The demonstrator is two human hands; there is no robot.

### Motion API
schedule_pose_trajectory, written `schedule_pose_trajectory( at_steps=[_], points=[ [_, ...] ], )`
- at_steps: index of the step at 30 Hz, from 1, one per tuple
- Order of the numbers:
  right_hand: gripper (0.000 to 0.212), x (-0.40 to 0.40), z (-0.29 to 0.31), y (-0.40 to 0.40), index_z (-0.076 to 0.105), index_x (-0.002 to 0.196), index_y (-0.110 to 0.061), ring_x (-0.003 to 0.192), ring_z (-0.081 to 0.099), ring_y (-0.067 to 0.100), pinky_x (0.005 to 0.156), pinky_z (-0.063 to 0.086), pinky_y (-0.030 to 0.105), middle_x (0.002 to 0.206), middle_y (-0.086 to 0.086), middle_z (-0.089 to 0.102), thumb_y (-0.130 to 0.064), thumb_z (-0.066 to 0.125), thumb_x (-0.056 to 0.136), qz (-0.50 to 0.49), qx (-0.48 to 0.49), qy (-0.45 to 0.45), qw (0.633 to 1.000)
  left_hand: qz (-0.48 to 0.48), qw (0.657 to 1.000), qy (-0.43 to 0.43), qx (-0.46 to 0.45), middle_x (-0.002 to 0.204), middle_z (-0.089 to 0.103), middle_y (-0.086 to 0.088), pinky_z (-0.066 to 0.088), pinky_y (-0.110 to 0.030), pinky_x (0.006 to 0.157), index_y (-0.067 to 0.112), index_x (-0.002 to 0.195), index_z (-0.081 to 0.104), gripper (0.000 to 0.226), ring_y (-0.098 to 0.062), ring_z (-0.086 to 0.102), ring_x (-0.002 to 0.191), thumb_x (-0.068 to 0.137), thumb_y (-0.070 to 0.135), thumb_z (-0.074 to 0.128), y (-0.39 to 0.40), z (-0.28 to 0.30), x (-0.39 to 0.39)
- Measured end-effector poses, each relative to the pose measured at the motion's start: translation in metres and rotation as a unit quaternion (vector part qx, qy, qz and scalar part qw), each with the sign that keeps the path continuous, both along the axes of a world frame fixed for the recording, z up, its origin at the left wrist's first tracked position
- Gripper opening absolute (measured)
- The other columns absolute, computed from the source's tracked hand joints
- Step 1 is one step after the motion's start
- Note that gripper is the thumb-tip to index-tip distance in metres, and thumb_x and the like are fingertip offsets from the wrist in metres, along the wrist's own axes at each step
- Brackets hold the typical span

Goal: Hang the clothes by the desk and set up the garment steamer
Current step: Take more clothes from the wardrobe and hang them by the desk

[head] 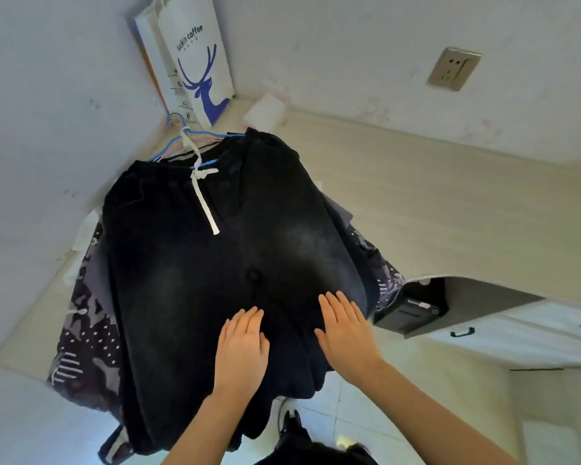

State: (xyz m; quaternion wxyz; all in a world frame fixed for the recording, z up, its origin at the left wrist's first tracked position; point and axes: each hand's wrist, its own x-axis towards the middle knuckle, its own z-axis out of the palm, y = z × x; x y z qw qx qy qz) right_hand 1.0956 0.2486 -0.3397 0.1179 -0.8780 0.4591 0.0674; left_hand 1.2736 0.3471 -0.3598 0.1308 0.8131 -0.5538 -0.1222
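1. Head view: the black trousers [215, 263] hung from blue hangers [182, 142] at the desk's [450, 203] corner, over a patterned garment [84, 337] (camouflage and dots).
2. The left hand [242, 347] lay flat on the lower trousers, fingers straight and together, gripping nothing.
3. The right hand [344, 333] rested just beside it, palm down, fingers extended, equally released; both forearms reached up from the frame's bottom.
4. A Luckin Coffee bag [195, 62] stood in the corner behind; a wall socket [453, 68] sat to the right.
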Motion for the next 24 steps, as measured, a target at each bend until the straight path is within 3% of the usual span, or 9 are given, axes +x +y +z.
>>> schedule_pose_trajectory(
  at_steps=[2, 4, 6, 8, 11, 15, 24],
  points=[
    [0.06, -0.02, 0.004, 0.015, 0.026, 0.149, -0.012, 0.145, 0.019, 0.027, 0.116, 0.015, 0.043, 0.155, 0.007, 0.028, -0.041, 0.041, 0.098, -0.015, -0.003, -0.009, 1.0, -0.048, 0.999, 0.002, -0.013, 0.119, 0.067, -0.004, 0.048, -0.042, 0.099, 0.009, 0.12, 0.064, 0.042, -0.024, 0.06, 0.116, 0.079, 0.012, 0.07, -0.001, 0.007, -0.021],
    [0.06, -0.044, 0.007, 0.029, 0.042, 0.141, -0.011, 0.137, 0.038, 0.028, 0.109, 0.031, 0.045, 0.143, 0.008, 0.048, -0.04, 0.056, 0.09, -0.035, -0.013, -0.001, 0.999, -0.098, 0.995, 0.0, -0.023, 0.115, 0.068, -0.003, 0.051, -0.039, 0.095, 0.009, 0.118, 0.065, 0.046, -0.023, 0.062, 0.112, 0.074, 0.011, 0.076, -0.004, 0.014, -0.049],
    [0.061, -0.071, 0.007, 0.043, 0.051, 0.134, -0.011, 0.128, 0.05, 0.028, 0.103, 0.039, 0.044, 0.134, 0.007, 0.058, -0.04, 0.067, 0.083, -0.072, -0.027, -0.009, 0.997, -0.146, 0.989, -0.009, -0.022, 0.112, 0.069, -0.002, 0.053, -0.036, 0.091, 0.01, 0.116, 0.067, 0.048, -0.022, 0.064, 0.109, 0.07, 0.013, 0.08, -0.006, 0.02, -0.08],
    [0.063, -0.101, 0.012, 0.06, 0.049, 0.135, -0.012, 0.128, 0.05, 0.028, 0.106, 0.033, 0.04, 0.135, 0.006, 0.056, -0.041, 0.067, 0.083, -0.111, -0.026, -0.017, 0.993, -0.19, 0.982, -0.017, -0.01, 0.111, 0.07, -0.002, 0.055, -0.035, 0.087, 0.011, 0.115, 0.067, 0.049, -0.022, 0.065, 0.108, 0.068, 0.016, 0.081, -0.008, 0.025, -0.113],
    [0.061, -0.155, 0.014, 0.088, 0.035, 0.145, -0.012, 0.139, 0.033, 0.028, 0.111, 0.016, 0.039, 0.149, 0.007, 0.04, -0.037, 0.054, 0.093, -0.17, -0.027, -0.031, 0.985, -0.254, 0.967, -0.014, -0.005, 0.113, 0.069, -0.002, 0.054, -0.036, 0.089, 0.012, 0.117, 0.066, 0.049, -0.022, 0.063, 0.11, 0.071, 0.018, 0.08, -0.007, 0.03, -0.166],
    [0.061, -0.238, 0.017, 0.137, 0.05, 0.134, -0.009, 0.126, 0.051, 0.029, 0.102, 0.041, 0.042, 0.132, 0.007, 0.058, -0.038, 0.067, 0.083, -0.248, -0.059, -0.021, 0.967, -0.339, 0.941, -0.01, -0.008, 0.115, 0.068, -0.001, 0.053, -0.037, 0.089, 0.012, 0.121, 0.062, 0.045, -0.022, 0.061, 0.113, 0.078, 0.017, 0.073, 0.006, 0.035, -0.245],
    [0.061, -0.397, 0.008, 0.272, 0.054, 0.129, -0.007, 0.117, 0.059, 0.029, 0.097, 0.049, 0.041, 0.125, 0.008, 0.063, -0.037, 0.071, 0.079, -0.441, -0.072, -0.018, 0.894, -0.529, 0.849, -0.005, -0.002, 0.128, 0.062, 0.0, 0.047, -0.033, 0.099, 0.012, 0.131, 0.056, 0.047, -0.019, 0.056, 0.12, 0.085, 0.022, 0.064, 0.083, 0.024, -0.432]
  ],
)
